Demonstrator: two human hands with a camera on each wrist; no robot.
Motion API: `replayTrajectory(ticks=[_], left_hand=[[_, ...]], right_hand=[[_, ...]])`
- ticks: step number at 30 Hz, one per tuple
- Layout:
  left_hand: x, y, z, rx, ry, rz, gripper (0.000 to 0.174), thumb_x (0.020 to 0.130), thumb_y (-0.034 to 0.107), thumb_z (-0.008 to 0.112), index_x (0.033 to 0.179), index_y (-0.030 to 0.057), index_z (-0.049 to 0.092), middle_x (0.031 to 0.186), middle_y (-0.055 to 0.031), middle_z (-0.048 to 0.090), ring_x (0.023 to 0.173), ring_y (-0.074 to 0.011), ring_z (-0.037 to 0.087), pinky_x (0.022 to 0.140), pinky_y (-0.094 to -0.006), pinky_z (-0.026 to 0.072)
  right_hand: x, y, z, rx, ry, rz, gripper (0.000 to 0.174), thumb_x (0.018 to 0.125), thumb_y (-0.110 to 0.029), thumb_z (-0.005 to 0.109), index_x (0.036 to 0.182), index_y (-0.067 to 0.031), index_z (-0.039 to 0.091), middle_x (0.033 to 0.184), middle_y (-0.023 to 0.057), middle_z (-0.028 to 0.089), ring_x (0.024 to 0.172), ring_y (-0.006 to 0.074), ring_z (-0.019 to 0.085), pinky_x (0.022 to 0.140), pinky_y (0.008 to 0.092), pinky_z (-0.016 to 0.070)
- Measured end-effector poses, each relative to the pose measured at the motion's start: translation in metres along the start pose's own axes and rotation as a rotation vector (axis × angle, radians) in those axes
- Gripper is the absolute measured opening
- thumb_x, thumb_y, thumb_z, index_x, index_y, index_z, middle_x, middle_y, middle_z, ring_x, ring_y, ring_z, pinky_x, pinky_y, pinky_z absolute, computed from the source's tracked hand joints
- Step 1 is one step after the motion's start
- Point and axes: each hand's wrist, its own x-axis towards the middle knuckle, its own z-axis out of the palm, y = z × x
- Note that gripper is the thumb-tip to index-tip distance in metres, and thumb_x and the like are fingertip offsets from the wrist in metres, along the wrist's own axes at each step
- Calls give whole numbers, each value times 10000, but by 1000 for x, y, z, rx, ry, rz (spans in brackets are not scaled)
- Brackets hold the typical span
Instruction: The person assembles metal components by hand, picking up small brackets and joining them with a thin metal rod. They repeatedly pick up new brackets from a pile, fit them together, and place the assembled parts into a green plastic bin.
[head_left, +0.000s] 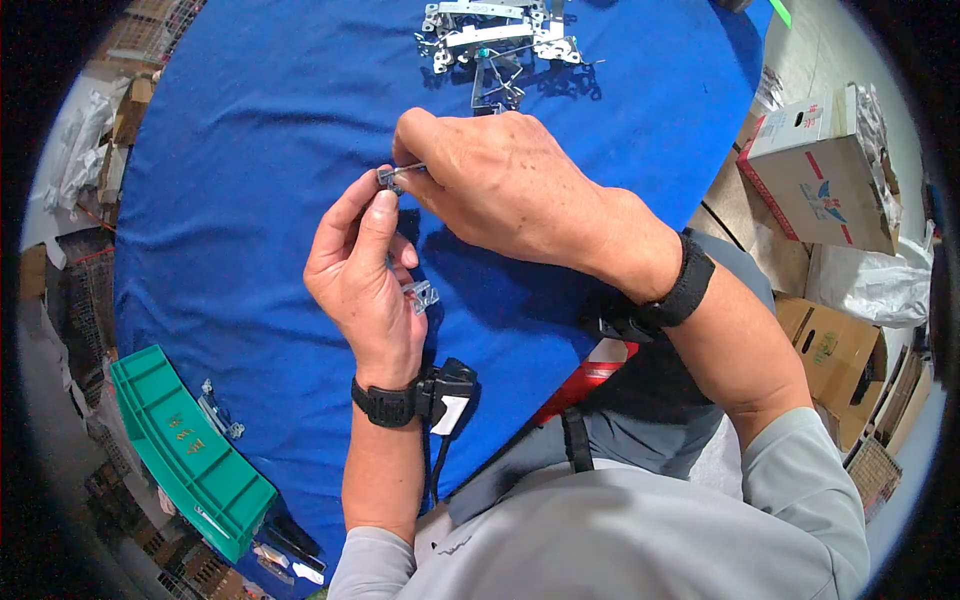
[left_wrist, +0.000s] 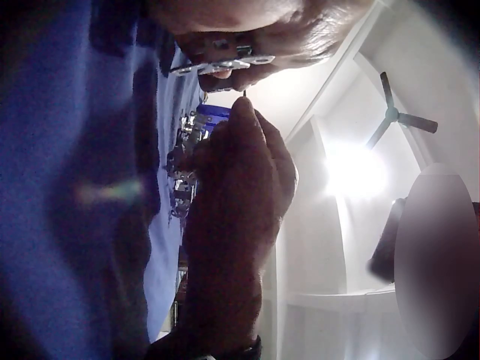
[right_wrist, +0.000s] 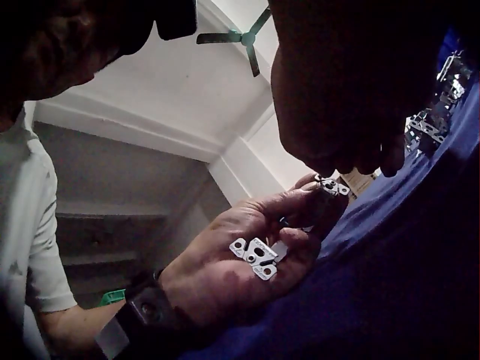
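My left hand (head_left: 362, 290) pinches a small metal bracket (head_left: 385, 178) between thumb and fingertip. A second metal bracket (right_wrist: 255, 257), a flat piece with several holes, lies against the palm by the curled fingers of that same hand. From the right, my right hand (head_left: 520, 185) reaches over and pinches a thin metal pin (head_left: 412, 167) whose end meets the pinched bracket. In the right wrist view, the pinched bracket (right_wrist: 330, 187) shows a round hole, and the right fingers above it are dark. Both hands are raised over the blue cloth (head_left: 260, 120).
Several metal hinge-like assemblies (head_left: 480, 38) are piled at the far side of the cloth. A green plastic bin (head_left: 190, 450) stands at the left edge, with loose metal parts (head_left: 220, 410) beside it. Cardboard boxes (head_left: 815, 180) stand off to the right.
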Motion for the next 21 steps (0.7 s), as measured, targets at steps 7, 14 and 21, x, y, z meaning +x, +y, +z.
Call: replayTrajectory(ticks=[7,14,21], left_hand=[[1,-1,-1,2,-27,28,200,915,24,650,1112,-2,673,974,-78,714,575,-56,564,460,-177,444],[0,0,0,-6,-11,15,187,920,24,640,1102,-2,675,1003,-91,719,583,-52,566,462,-173,441],[0,-1,1,8,8,4,191,918,26,643,1105,2,677,962,-78,720,578,-55,565,463,-170,442]], right_hand=[[0,1,1,-56,-8,-18,253,940,-258,576,851,-23,549,701,166,663,654,361,673,541,465,526],[3,1,1,-35,-64,23,279,939,-271,579,828,-16,554,702,175,661,652,374,669,543,466,526],[3,0,4,7,9,17,280,939,-267,574,817,-15,562,718,182,662,670,379,671,553,476,529]])
